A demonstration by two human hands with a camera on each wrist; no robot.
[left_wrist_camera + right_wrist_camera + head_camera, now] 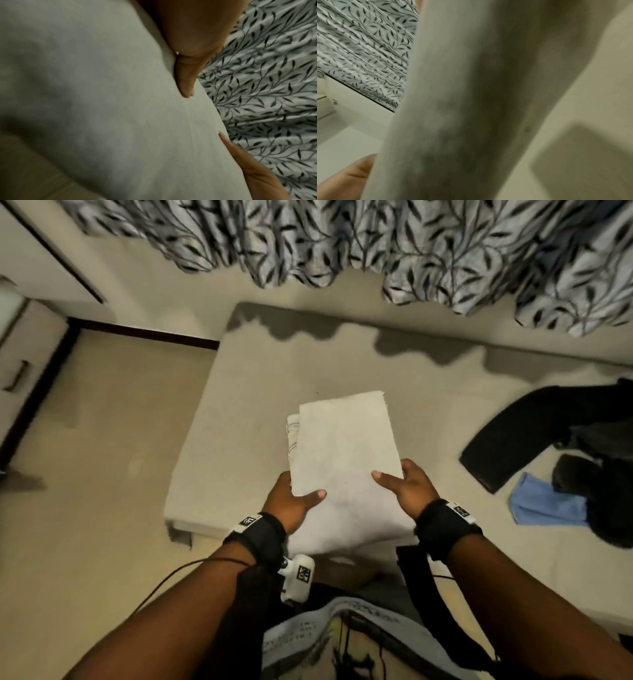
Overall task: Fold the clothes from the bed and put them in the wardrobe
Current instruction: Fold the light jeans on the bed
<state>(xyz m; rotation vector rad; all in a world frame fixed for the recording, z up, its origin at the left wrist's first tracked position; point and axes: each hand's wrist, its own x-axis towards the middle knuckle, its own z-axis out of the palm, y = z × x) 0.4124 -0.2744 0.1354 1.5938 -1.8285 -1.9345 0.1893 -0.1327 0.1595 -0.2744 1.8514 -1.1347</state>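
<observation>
The left hand (291, 505) and right hand (407, 487) both grasp the near end of the folded white garment (342, 460), lifted above the bed (212, 419) near its left edge, so the unsupported far end may sag and unfold.

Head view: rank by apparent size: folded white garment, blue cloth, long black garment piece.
1. Folded white garment, though it is held up nearer the camera.
2. Long black garment piece.
3. Blue cloth, partly hidden.
</observation>
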